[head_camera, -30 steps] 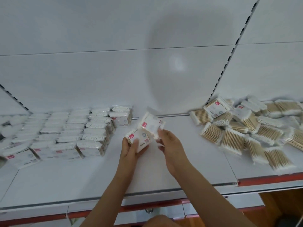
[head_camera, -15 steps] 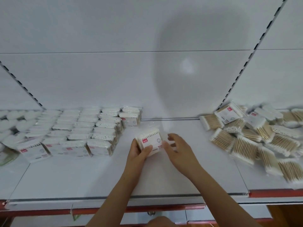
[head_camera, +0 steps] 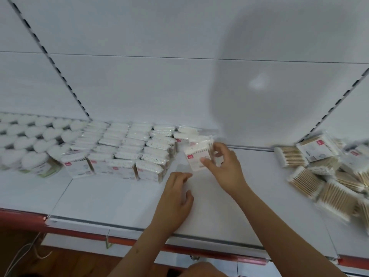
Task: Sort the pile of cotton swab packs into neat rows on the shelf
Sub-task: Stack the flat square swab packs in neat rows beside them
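Observation:
My right hand [head_camera: 223,166] grips a stack of cotton swab packs [head_camera: 196,156] upright on the white shelf [head_camera: 119,196], just right of the rows of sorted packs [head_camera: 127,150]. My left hand [head_camera: 175,196] hovers lower and to the left of that stack, fingers loosely curled and holding nothing. A loose pile of swab packs [head_camera: 327,172] with wooden sticks showing lies at the right end of the shelf.
Round white tubs [head_camera: 26,140] fill the shelf section at the far left. The shelf has a red front edge [head_camera: 24,218] and a white back panel with slotted uprights [head_camera: 60,70]. A white cable [head_camera: 22,254] hangs below the shelf at lower left.
The packs went from both hands into my right hand alone, which carried them left and back toward the rows. My left hand let go and dropped back toward me.

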The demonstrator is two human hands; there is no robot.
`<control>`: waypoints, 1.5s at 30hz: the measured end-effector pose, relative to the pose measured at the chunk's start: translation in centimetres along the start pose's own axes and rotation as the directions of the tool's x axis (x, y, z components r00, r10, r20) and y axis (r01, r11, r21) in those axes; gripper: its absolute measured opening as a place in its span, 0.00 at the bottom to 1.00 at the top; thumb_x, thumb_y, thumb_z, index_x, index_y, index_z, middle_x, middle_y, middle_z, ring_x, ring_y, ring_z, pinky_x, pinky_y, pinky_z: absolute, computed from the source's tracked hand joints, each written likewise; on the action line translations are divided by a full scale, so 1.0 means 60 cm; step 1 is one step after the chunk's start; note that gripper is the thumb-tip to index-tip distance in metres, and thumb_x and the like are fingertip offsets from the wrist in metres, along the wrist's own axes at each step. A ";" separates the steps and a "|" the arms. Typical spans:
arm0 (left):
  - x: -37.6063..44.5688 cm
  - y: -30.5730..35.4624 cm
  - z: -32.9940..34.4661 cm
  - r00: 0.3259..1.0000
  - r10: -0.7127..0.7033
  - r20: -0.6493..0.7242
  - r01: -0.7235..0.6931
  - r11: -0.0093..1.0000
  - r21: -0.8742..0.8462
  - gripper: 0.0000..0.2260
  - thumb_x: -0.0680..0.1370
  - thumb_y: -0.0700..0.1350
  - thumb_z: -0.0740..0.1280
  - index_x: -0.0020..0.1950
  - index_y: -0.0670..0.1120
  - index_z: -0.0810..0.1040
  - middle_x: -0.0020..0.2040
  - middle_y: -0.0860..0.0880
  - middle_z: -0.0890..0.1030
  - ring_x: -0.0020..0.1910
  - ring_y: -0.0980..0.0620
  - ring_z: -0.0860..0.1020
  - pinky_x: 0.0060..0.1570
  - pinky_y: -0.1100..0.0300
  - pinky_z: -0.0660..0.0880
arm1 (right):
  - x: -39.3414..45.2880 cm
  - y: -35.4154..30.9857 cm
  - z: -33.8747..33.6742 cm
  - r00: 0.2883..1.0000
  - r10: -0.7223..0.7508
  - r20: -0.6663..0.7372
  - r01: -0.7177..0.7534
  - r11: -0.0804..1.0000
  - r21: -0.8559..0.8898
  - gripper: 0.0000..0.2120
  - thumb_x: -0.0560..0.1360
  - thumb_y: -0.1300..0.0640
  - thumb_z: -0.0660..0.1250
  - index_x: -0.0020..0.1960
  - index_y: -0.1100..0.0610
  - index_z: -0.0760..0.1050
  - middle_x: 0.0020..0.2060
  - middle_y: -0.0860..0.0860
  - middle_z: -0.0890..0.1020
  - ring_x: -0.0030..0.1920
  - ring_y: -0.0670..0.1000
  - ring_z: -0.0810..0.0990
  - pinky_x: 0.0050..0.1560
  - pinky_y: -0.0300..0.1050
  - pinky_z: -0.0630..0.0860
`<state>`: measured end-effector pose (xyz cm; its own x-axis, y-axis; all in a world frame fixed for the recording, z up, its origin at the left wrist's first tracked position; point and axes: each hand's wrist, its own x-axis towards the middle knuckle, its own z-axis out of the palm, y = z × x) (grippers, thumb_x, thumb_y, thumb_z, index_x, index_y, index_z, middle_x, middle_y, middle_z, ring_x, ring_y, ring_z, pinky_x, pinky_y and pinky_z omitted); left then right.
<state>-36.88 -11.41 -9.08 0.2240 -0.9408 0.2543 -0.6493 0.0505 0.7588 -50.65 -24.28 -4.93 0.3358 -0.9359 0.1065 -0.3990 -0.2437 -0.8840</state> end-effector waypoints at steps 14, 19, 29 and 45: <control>0.002 -0.008 0.004 0.998 0.030 -0.047 -0.026 0.996 0.084 0.15 0.75 0.34 0.64 0.60 0.46 0.77 0.58 0.52 0.72 0.55 0.60 0.73 0.54 0.73 0.69 | 0.025 -0.011 0.089 1.000 -0.006 0.021 0.013 0.934 -0.358 0.15 0.72 0.43 0.73 0.42 0.54 0.74 0.38 0.49 0.75 0.42 0.49 0.75 0.37 0.38 0.65; 0.003 -0.007 0.002 0.998 0.026 -0.049 -0.022 0.997 0.080 0.15 0.76 0.35 0.64 0.60 0.46 0.77 0.57 0.53 0.71 0.55 0.61 0.72 0.54 0.74 0.68 | 0.026 -0.019 0.090 0.998 -0.038 0.049 0.050 0.962 -0.268 0.12 0.73 0.52 0.74 0.40 0.52 0.71 0.34 0.49 0.74 0.35 0.46 0.73 0.37 0.39 0.66; 0.003 -0.008 0.004 0.998 0.030 -0.051 -0.025 0.995 0.093 0.15 0.75 0.33 0.64 0.59 0.45 0.78 0.56 0.53 0.71 0.55 0.60 0.72 0.53 0.70 0.71 | 0.028 -0.022 0.096 1.000 -0.004 0.030 0.013 0.955 -0.295 0.12 0.78 0.52 0.69 0.53 0.59 0.73 0.42 0.52 0.80 0.42 0.51 0.80 0.45 0.47 0.77; -0.001 -0.016 0.008 0.999 0.047 0.010 -0.048 0.985 0.168 0.16 0.73 0.34 0.65 0.59 0.46 0.77 0.58 0.54 0.72 0.58 0.58 0.71 0.57 0.73 0.67 | 0.035 -0.031 0.096 0.988 0.008 0.155 0.043 0.944 -0.326 0.15 0.76 0.47 0.70 0.52 0.58 0.75 0.45 0.53 0.81 0.45 0.53 0.80 0.47 0.47 0.77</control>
<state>-36.58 -11.58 -10.11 0.1859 -0.9408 0.2834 -0.7722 0.0385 0.6342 -44.31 -24.33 -5.69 0.4605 -0.8872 0.0275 -0.6407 -0.3537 -0.6815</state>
